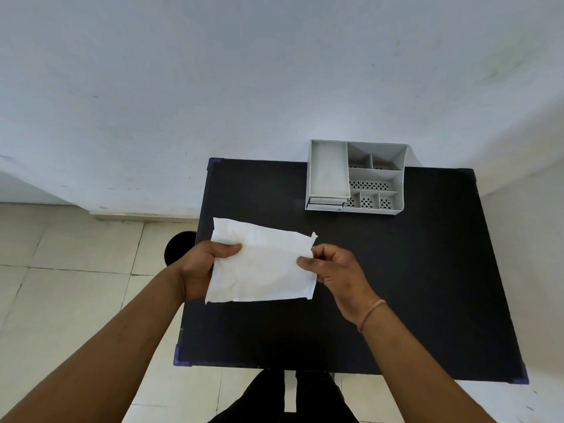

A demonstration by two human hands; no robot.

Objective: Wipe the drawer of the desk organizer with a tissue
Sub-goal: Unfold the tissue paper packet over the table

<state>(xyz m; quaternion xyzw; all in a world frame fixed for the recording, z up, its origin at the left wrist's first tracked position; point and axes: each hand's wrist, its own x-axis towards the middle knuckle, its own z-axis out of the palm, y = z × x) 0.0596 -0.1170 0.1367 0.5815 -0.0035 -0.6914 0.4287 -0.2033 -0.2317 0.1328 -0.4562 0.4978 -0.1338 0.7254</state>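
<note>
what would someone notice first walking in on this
A white tissue stretched flat between the left hand and right hand, bright against the black table. Next, the grey desk organizer at the table's far edge by the wall, its compartments looking empty.

Both forearms are bare from elbow to wrist, no sleeves in view; left hand [201, 270] carries no ring, band or watch. Right hand [335, 270] likewise has bare fingers, but its wrist wears a thin bracelet [370, 314], pinkish-orange, a single narrow strand that circles the wrist once, with no clasp or charm on the side facing the camera. Lower body: black trousers [283, 398], plain, two legs seen from above with a narrow gap between them; feet and footwear cannot be made out.
</note>
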